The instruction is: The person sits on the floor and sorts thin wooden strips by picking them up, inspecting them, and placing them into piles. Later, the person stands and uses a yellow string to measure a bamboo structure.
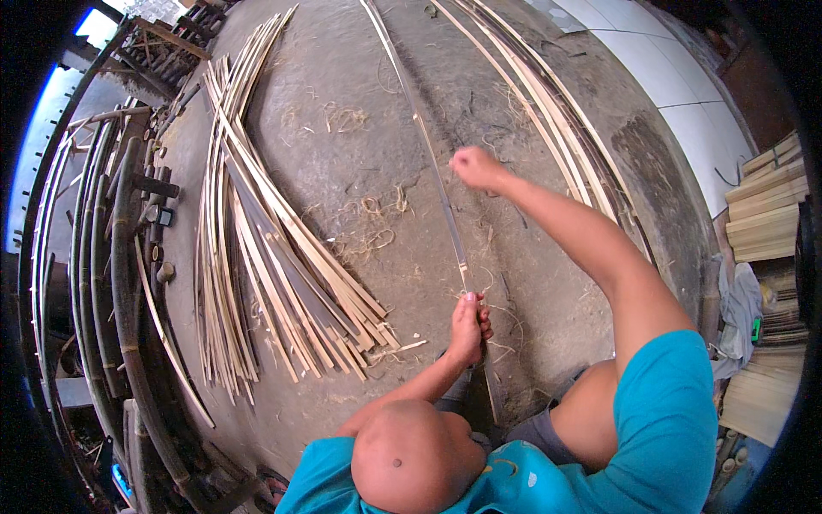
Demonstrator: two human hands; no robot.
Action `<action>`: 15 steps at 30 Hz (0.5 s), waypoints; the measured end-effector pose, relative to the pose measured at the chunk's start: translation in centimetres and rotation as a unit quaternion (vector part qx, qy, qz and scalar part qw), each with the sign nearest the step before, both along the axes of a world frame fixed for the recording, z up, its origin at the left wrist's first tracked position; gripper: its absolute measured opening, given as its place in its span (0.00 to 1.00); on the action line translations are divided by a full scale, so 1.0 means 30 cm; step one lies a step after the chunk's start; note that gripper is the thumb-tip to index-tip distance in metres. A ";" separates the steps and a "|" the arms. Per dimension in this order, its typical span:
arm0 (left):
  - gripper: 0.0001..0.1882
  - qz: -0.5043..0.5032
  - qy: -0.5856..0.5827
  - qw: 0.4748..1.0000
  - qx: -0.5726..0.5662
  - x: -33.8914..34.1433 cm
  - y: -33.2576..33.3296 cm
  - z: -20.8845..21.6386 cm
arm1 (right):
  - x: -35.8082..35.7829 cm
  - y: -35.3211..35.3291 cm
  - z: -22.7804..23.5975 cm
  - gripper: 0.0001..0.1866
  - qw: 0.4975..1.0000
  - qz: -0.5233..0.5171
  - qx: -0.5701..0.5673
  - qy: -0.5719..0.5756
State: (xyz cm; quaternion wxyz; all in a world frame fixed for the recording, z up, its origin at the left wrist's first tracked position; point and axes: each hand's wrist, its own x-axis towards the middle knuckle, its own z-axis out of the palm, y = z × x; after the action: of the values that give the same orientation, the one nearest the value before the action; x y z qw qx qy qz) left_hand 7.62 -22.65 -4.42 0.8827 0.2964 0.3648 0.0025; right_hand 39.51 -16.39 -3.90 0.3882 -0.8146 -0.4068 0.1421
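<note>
Near the knees: left hand (469, 329) is gripping one bamboo strip (419, 124), fingers closed | right hand (479, 169) is hovering beside it, blurred, finger state untellable | strip is running up the floor, apparently mid-work | crossed strips (257, 218) are lying left, finished or waiting unclear | no writing is showing legibly

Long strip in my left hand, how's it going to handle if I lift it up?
Probably whippy rather than rigid: the strip is very long for its narrow width. It's likely light, since it looks thin. The far end may sag or swing, because so much length extends beyond your left hand.
</note>
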 end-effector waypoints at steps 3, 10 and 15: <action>0.15 0.002 -0.002 0.999 0.043 0.006 0.002 -0.027 | 0.074 0.054 0.141 0.16 0.986 -0.119 0.093 0.068; 0.15 -0.013 -0.004 0.994 0.105 0.070 0.022 -0.002 | -0.383 -0.004 0.261 0.11 0.974 0.219 0.058 -0.014; 0.15 -0.038 0.024 0.998 0.041 0.031 -0.055 -0.037 | -0.250 -0.066 0.210 0.12 0.982 0.142 0.103 0.072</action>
State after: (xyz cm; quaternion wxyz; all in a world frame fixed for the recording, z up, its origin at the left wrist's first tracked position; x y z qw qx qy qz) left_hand 8.54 -24.31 -5.53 0.8601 0.3465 0.3736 -0.0234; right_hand 32.02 -18.38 2.39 0.4743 -0.6917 -0.5019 0.2113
